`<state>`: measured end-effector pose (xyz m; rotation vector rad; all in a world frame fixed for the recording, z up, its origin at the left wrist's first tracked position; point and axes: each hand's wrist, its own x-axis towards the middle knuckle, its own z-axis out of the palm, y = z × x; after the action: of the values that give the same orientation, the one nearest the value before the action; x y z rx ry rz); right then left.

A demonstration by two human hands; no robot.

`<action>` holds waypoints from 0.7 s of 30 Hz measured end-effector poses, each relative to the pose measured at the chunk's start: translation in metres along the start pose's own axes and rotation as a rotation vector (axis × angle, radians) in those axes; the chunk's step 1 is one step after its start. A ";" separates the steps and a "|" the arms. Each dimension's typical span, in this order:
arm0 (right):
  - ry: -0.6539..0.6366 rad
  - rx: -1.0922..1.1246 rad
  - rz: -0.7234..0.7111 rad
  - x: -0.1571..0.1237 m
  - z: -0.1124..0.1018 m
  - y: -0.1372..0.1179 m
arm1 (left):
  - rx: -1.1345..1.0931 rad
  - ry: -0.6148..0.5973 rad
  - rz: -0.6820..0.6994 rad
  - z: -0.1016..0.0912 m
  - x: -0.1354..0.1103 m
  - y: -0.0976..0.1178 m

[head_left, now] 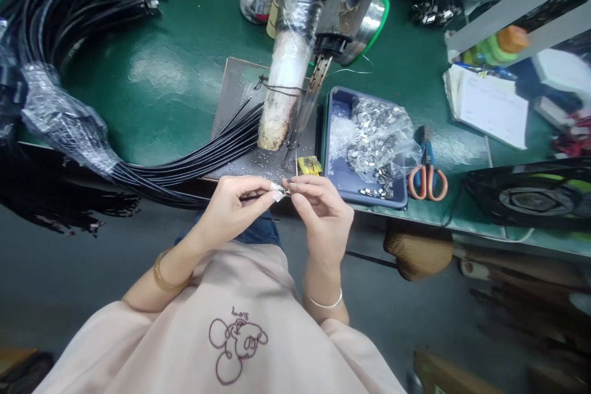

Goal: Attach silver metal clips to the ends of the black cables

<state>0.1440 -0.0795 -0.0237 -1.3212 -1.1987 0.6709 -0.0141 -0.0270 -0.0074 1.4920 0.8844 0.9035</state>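
Shirt (233, 326); connector (287, 192) between left hand (228, 206), right hand (323, 212)

Glossy, smooth tabletop (184, 68); shiny metal connectors (384, 189); smooth plastic-looking cables (217, 154); crinkled clear plastic bag (401, 126); matt cloth shirt (170, 338).

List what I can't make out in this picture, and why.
All in the head view:
Small metal part: tiny, partly covered by the left hand and right hand.
Notepad: any writing too faint to read.
Black device: cut off by the right edge.
Pale tube: upper end cut off by the top edge.
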 end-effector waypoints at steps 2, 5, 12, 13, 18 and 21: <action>-0.060 -0.004 0.001 0.003 -0.004 -0.002 | 0.025 0.012 0.029 0.000 0.001 -0.001; -0.154 -0.075 -0.013 0.007 -0.011 -0.008 | 0.092 -0.007 0.094 0.000 0.000 -0.003; -0.301 -0.590 -0.317 0.006 -0.018 -0.019 | 0.317 -0.117 0.135 0.006 -0.001 -0.009; -0.262 -0.614 -0.359 0.005 -0.017 -0.019 | 0.302 -0.104 0.110 0.006 -0.001 -0.009; 0.152 -0.421 -0.463 0.003 -0.010 -0.011 | -0.103 -0.051 -0.151 0.003 0.005 -0.006; 0.145 -0.286 -0.491 0.001 -0.006 -0.005 | -0.266 -0.055 -0.243 -0.002 0.008 -0.004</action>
<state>0.1486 -0.0821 -0.0176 -1.2124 -1.4638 0.0508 -0.0125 -0.0189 -0.0107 1.1484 0.8483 0.7640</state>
